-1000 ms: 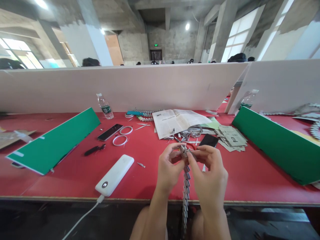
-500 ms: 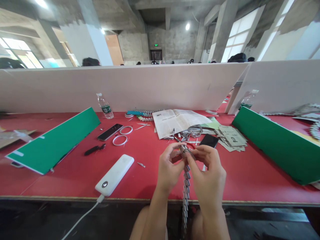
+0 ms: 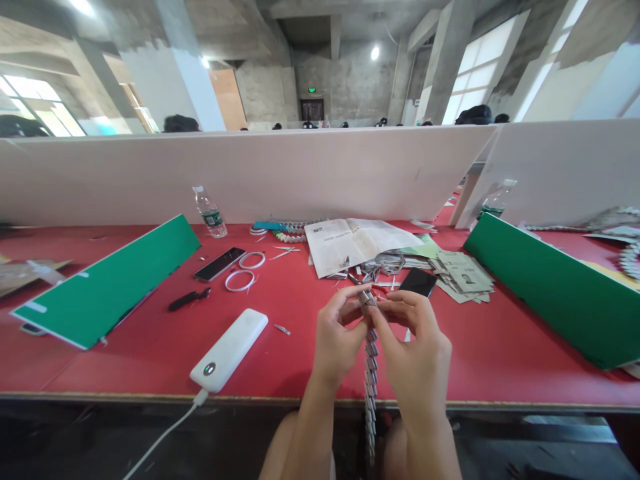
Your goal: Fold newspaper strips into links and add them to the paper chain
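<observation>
Between my two hands is the upper end of a folded paper chain (image 3: 371, 373), grey and white, made of interlocked zigzag links. Its lower part hangs past the table edge between my knees. My left hand (image 3: 336, 333) pinches the top end from the left, thumb and fingers closed on it. From the right, my right hand (image 3: 417, 333) grips the same end, with its thumb pressed against the links. My fingers partly hide the top links. Just beyond my hands, red-handled scissors (image 3: 380, 291) lie partly covered.
A white power bank (image 3: 230, 350) with a cable lies left, near a phone (image 3: 220, 264), tape rolls (image 3: 240, 280) and a black-handled tool (image 3: 189, 299). Newspaper (image 3: 357, 241), cut paper pieces (image 3: 465, 275) and a dark phone (image 3: 419, 283) lie ahead. Green boards (image 3: 115, 287) stand at both sides.
The chain's hanging part has swung slightly left. My right fingers have shifted a little left at the chain's top end; my left hand has hardly moved.
</observation>
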`<action>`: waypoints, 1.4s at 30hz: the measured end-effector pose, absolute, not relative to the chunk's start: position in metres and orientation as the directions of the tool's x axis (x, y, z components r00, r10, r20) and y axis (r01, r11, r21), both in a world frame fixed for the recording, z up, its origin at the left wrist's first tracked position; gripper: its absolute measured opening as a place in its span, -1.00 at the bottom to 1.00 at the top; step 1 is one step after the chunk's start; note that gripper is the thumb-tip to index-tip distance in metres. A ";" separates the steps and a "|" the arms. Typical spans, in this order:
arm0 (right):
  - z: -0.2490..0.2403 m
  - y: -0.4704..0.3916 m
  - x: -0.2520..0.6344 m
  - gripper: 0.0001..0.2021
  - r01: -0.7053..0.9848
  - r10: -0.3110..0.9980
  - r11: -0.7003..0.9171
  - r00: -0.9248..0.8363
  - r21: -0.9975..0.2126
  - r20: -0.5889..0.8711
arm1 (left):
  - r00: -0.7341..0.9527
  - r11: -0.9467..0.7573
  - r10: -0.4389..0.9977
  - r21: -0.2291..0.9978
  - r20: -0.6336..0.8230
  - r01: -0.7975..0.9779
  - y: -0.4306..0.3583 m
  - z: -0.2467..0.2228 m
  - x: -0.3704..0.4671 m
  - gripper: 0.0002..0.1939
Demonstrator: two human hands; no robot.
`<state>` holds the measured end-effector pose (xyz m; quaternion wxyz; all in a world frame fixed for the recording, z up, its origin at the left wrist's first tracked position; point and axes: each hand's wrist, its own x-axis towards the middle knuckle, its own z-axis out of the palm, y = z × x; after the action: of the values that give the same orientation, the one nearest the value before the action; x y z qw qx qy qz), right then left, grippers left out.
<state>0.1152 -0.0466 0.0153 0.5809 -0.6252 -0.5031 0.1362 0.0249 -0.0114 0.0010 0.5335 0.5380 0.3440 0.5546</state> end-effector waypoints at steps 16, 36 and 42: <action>0.012 -0.047 0.110 -0.95 0.502 0.731 0.280 0.441 -0.818 0.521 | 0.111 -0.280 0.947 0.943 0.302 -0.181 -0.011 -0.001 0.025 -0.65; -0.008 -0.036 0.111 -0.87 0.535 0.595 0.429 0.439 -0.728 0.673 | 0.081 -0.246 0.963 0.961 0.257 -0.128 -0.011 0.001 0.026 -0.60; -0.007 -0.032 0.112 -0.87 0.524 0.622 0.465 0.379 -0.713 0.685 | 0.032 -0.212 0.976 0.974 0.215 -0.081 -0.011 0.002 0.026 -0.57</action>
<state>0.1116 -0.0323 -0.0071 0.6510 -0.5157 -0.5558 0.0377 0.0256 -0.0107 0.0015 0.4720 0.5413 0.4135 0.5597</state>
